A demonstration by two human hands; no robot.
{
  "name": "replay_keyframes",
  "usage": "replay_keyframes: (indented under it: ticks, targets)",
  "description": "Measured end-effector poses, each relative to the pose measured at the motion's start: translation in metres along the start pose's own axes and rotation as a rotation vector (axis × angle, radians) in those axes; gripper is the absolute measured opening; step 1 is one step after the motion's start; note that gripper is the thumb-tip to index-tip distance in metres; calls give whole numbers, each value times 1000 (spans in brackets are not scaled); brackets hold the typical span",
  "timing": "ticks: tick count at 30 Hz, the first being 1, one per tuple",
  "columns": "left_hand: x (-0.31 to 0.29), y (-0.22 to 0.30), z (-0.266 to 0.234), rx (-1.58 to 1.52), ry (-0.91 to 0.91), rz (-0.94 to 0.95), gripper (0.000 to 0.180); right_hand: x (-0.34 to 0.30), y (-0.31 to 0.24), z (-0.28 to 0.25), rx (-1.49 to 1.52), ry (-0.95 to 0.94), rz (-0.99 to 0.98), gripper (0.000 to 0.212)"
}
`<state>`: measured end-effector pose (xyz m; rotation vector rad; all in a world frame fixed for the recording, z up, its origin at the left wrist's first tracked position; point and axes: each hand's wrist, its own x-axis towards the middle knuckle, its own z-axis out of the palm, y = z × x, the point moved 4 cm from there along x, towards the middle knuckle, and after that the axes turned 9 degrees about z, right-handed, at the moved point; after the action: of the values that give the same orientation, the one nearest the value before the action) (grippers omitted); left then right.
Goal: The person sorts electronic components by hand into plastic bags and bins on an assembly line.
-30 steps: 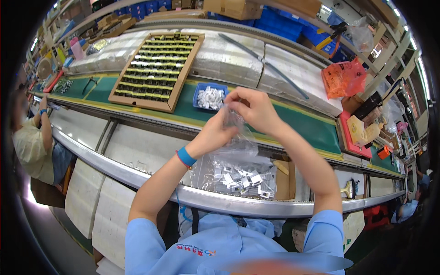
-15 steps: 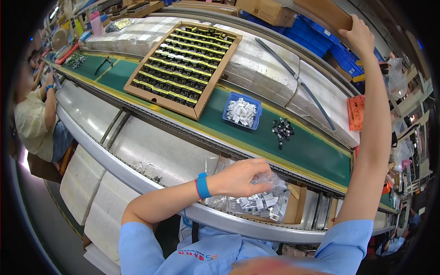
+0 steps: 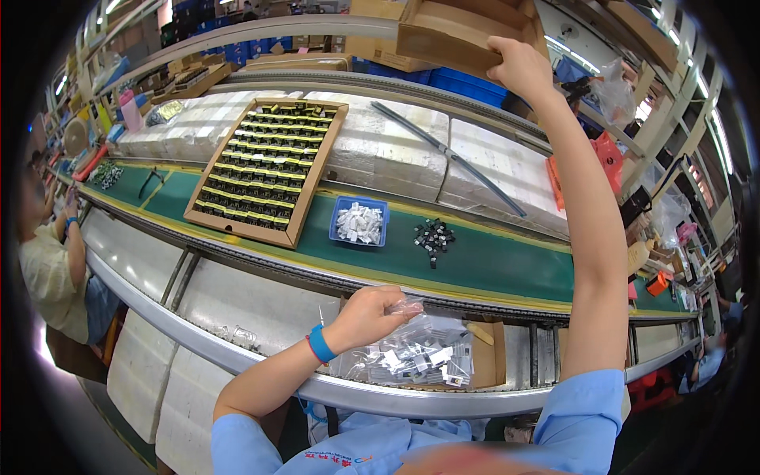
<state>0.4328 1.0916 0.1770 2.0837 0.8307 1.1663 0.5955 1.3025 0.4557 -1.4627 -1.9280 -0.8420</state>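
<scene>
My left hand (image 3: 366,318), with a blue strap around its wrist, pinches the edge of a clear plastic bag (image 3: 402,358). Small white and grey pieces fill the bag, which lies in a shallow cardboard box (image 3: 489,372) right in front of me. My right arm stretches up and forward. At its end, my right hand (image 3: 524,70) grips the near rim of an open cardboard tray (image 3: 447,39), held up high at the shelf. The part of the tray's inside that shows has nothing in it; its far corner is cut off by the frame.
On the green belt (image 3: 507,273) are a carton (image 3: 297,218) with rows of black-and-yellow parts, a blue bin (image 3: 335,237) of white pieces and a pile of small black parts (image 3: 433,239). White foam blocks (image 3: 491,170) line the far side. A co-worker (image 3: 51,269) sits at the left.
My view has tilted upward, showing more of the tray and shelf. The right hand and tray now appear farther left. My left hand keeps the bag's edge, with its fingers slightly shifted.
</scene>
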Motion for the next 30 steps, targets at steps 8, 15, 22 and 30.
replay_keyframes:
  ticks: [8, 15, 22, 30]
  targets:
    - [-8, -2, 9, 47, -29, 19, 34, 53, 13, 10, 28, -313, 0, 39]
    - [-11, 11, 6, 183, -11, 161, 28, 80, 20, -3, 229, -302, 138, 49]
    - [-14, 28, 4, 164, -30, 212, 24, 103, 43, 15, 247, -296, 190, 22]
    - [-11, 30, 8, 197, -86, 288, 14, 144, 186, 41, -80, -444, 364, 25]
